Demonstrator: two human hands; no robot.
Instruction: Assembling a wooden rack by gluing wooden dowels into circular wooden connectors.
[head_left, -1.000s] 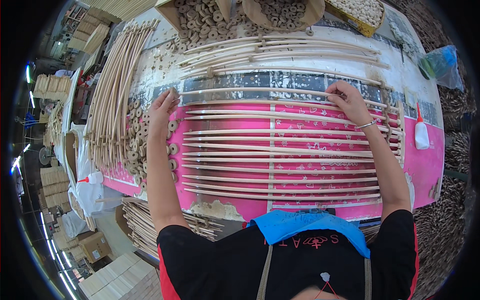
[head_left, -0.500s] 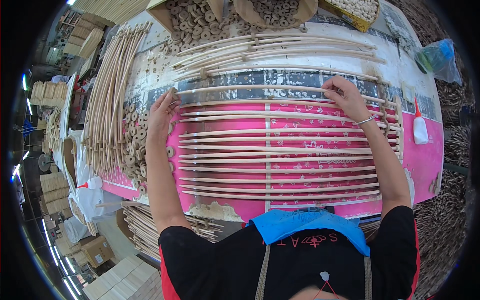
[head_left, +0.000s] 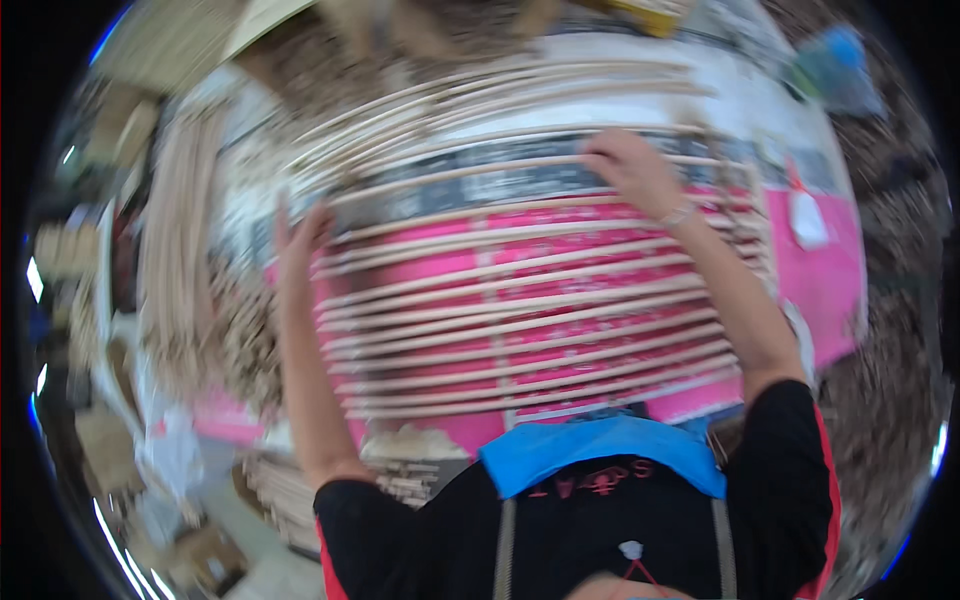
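Observation:
Blurred by motion, my left hand (head_left: 300, 240) is just left of a pale wooden rod (head_left: 470, 176), its fingers apart and seemingly holding nothing. A brown disc (head_left: 345, 182) shows faintly at that rod's left end. Farther right, my right hand (head_left: 632, 170) pinches the same rod with thumb and fingers. Nearer me, several similar rods (head_left: 500, 330) lie side by side across a pink table cover (head_left: 815, 280). Their right ends meet a crosswise row of brown discs and a pale wooden strip (head_left: 757, 215).
More rods (head_left: 520, 85) lie at the far side. A bundle of rods (head_left: 180, 240) and a heap of brown discs (head_left: 245, 335) are at the left. A white glue bottle with a red tip (head_left: 806, 218) stands at the right, a plastic bag (head_left: 840, 75) beyond it.
The whole view has shifted and blurred. My left hand has let go of the disc at the rod's left end, its fingers spreading. My right hand stays on the rod.

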